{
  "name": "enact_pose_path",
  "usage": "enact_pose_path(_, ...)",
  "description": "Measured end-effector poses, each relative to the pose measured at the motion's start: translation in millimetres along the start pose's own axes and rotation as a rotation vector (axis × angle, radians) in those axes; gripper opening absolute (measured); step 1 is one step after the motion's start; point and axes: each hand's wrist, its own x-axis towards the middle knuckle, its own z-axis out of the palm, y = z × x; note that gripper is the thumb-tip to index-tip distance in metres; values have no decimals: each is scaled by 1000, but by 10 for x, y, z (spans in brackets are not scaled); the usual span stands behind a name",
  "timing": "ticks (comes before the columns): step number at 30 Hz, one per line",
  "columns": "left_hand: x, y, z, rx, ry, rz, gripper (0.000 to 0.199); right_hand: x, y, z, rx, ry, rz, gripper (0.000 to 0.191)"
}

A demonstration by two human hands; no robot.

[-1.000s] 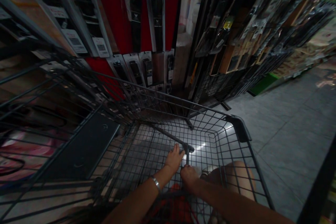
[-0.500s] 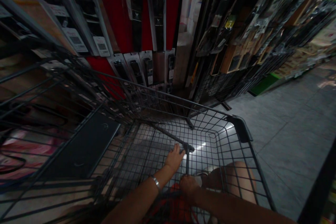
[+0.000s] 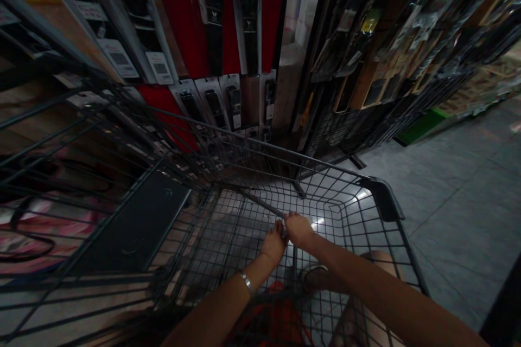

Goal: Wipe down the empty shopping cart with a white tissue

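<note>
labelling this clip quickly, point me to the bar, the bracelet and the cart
Bar (image 3: 262, 205): head view, on its dark length left of the hands.
Bracelet (image 3: 246, 282): head view, on its silver band.
Cart (image 3: 385, 200): head view, on the black corner piece of its rim.

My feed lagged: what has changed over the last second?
The right hand has moved forward, away from the body, along the short bar to cover the long bar's near end, beside the left hand. Left hand and cart stayed about put.
</note>
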Motion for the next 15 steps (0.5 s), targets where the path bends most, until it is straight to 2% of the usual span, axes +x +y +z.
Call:
enact_pose_path(4,-12,-8,-56,36,-31,36,45,149,39,95,-102,101,-94,32)
enact_pose_path(10,1,-11,-34,47,-39,20,43,207,35,282,-82,54,-134,31)
enact_pose_path(15,2,-19,27,43,-19,38,40,172,71,286,-55,67,-102,32)
